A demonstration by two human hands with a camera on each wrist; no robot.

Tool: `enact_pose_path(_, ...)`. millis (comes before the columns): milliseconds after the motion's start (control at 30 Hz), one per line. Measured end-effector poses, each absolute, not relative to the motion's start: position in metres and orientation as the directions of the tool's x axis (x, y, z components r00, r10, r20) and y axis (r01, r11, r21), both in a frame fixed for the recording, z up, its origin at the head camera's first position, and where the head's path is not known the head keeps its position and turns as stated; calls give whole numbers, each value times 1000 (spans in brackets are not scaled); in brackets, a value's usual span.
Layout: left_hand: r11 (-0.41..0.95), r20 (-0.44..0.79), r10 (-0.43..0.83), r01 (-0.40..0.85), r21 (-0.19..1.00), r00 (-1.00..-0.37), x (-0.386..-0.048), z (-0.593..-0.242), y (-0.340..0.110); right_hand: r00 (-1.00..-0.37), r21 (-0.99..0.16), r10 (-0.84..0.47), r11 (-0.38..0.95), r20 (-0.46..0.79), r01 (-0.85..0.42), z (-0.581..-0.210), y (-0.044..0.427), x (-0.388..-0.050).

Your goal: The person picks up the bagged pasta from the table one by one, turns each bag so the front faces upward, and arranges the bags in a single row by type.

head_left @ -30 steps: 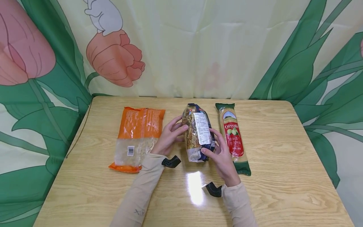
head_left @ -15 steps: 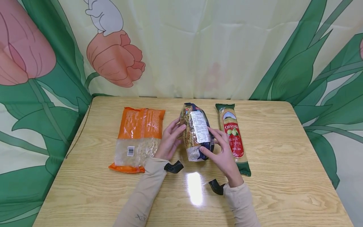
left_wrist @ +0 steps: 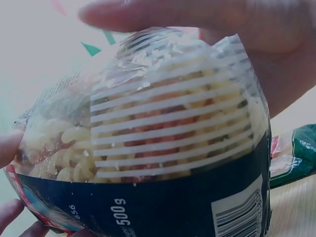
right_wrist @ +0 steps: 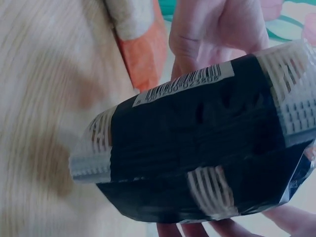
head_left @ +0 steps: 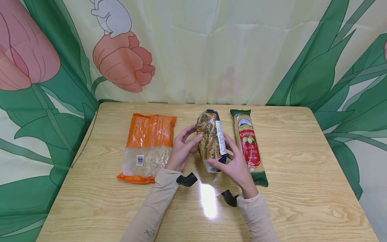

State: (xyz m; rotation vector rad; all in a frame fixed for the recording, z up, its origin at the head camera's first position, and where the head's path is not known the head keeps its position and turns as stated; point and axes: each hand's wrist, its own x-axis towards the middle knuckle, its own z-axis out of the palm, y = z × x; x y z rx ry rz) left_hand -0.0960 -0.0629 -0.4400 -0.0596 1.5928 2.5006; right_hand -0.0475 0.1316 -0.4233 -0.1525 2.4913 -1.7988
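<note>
Both hands hold a bag of spiral pasta (head_left: pixel 208 141) upright-ish near the middle of the table in the head view. The left hand (head_left: pixel 182 146) grips its left side with thumb and fingers. On the lower right side, the right hand (head_left: pixel 234 163) grips it, thumb across the front near the bottom. Colourful twists show through the clear film, and a white label (head_left: pixel 221 137) faces right. A navy band with "500g" and a barcode (left_wrist: pixel 237 212) appears in the left wrist view. The right wrist view shows the bag's dark folded base (right_wrist: pixel 197 133); most right-hand fingers are behind it.
An orange and clear bag (head_left: pixel 148 148) lies flat to the left, partly beside the left wrist. A long spaghetti pack (head_left: pixel 249 148) with a red label and green ends lies right of the right hand. A patterned curtain (head_left: pixel 211 50) hangs behind the table (head_left: pixel 302 168).
The pasta bag has been turned about its long axis, so the white label has swung from the front to the right side and more pasta shows. The two other packs have not moved.
</note>
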Motion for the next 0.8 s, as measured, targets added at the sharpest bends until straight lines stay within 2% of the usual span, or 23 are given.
enact_pose_path(333,-416,-113,122,-154,896,-986,-96,-438,-62,-995,-953,-92,299,30,-56,-420,127,-48)
enact_pose_path(567,-353,-102,146,-148,924,-984,-93,-432,-63,-997,-982,-64,181,35,-46,-425,130,-44)
enact_pose_path(800,-297,-65,257,-143,944,-964,-94,-426,-71,-999,-999,-46,35,9,-10,-426,134,-42)
